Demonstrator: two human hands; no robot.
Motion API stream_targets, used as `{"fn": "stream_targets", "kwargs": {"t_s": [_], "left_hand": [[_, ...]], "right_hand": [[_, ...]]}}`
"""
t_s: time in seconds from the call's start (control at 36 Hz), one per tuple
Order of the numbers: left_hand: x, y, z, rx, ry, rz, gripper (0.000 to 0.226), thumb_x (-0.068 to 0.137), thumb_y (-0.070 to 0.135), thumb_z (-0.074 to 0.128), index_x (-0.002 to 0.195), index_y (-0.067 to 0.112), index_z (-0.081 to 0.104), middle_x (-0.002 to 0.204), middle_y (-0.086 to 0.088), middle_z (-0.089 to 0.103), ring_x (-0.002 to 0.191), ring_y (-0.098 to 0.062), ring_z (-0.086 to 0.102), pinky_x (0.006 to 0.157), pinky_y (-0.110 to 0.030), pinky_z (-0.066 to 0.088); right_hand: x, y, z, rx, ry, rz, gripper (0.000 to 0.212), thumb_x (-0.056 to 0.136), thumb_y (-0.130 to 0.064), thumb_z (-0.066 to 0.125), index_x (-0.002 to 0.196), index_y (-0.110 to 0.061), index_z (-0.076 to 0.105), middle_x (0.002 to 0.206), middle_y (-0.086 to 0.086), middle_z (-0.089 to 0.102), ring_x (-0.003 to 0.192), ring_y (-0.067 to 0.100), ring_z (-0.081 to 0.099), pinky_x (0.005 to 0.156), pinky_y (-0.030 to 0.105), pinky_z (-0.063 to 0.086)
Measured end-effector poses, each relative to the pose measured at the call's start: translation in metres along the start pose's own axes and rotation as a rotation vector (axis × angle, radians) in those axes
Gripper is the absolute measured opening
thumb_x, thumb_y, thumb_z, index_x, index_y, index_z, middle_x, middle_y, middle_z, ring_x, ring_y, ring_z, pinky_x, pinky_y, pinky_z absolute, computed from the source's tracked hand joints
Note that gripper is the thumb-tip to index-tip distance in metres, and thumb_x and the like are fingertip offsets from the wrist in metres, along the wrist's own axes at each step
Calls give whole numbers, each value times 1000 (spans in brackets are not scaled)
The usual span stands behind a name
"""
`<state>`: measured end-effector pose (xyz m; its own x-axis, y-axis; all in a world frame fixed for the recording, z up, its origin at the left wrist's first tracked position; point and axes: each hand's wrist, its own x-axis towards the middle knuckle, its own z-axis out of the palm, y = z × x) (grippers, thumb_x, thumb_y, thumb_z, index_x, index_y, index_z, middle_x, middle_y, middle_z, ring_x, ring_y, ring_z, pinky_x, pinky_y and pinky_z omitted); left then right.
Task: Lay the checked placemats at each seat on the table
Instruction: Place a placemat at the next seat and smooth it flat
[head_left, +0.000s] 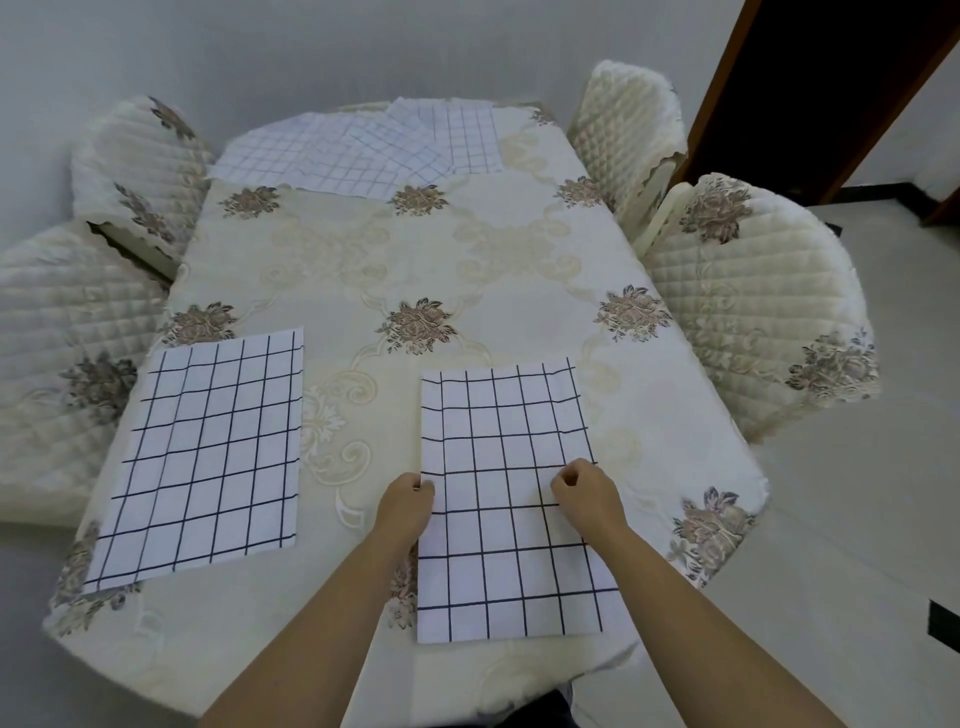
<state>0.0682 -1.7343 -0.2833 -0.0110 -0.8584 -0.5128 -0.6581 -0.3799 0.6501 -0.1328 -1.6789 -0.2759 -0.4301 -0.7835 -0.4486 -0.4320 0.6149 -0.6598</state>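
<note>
The right mat (498, 571) is laid flat on the counter (395, 260), close to the near edge, with its far corners pointing up the cloth. Its left edge is pinched by the left hand (408, 499), fingers curled together on the fabric. Its right edge is gripped in the same way by the right hand (584, 493), at about the same height along the mat. Both forearms are stretched over the near edge of the counter.

The left mat (208, 457) is spread flat at the near left seat, its outer edge lying along the counter's left edge, well apart from the right mat. A bare strip of cloth is left between the two. A pile (363, 150) of further mats is heaped unevenly at the far edge. The middle of the counter is seen as open cloth. Four chairs (753, 312) are drawn up, two to each long side.
</note>
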Motion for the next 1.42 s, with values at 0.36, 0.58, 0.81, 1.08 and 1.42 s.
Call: {"fn": "stream_targets", "kwargs": {"t_s": [0.36, 0.58, 0.81, 1.08, 1.42], "left_hand": [[4, -12, -10, 110, -145, 2, 31, 90, 14, 53, 66, 14, 34, 65, 1, 36, 57, -11, 33, 52, -24, 24], [9, -14, -8, 234, -155, 24, 27, 92, 14, 52, 68, 17, 39, 69, 3, 40, 67, -13, 40, 52, -17, 27], [7, -17, -6, 310, -127, 64, 37, 96, 17, 47, 65, 18, 28, 66, 3, 34, 57, -5, 29, 49, -17, 24], [6, -21, -6, 248, -104, 51, 35, 96, 17, 48, 66, 16, 31, 66, 2, 36, 58, -8, 30, 50, -19, 24], [3, -24, -6, 215, -74, 40, 32, 95, 20, 49, 66, 17, 34, 67, 2, 39, 63, -12, 36, 52, -21, 27]], "right_hand": [[11, 9, -14, -127, 126, 115, 30, 87, -18, 56, 112, -2, 49, 116, 16, 44, 102, 32, 52, 77, 37, 45], [20, 6, -24, -139, -47, 267, 60, 85, -21, 65, 128, 3, 31, 128, 19, 46, 115, 33, 50, 80, 31, 43], [23, 3, -20, -214, -137, 287, 37, 80, -21, 67, 63, -12, 36, 73, 4, 45, 64, 15, 43, 46, 22, 28], [26, 6, -10, -279, -130, 307, 34, 79, -14, 62, 59, -14, 34, 88, 8, 46, 68, 18, 46, 46, 21, 29], [25, 7, -4, -221, -84, 312, 14, 85, -9, 58, 85, -4, 44, 84, 5, 50, 71, 15, 49, 61, 24, 42]]}}
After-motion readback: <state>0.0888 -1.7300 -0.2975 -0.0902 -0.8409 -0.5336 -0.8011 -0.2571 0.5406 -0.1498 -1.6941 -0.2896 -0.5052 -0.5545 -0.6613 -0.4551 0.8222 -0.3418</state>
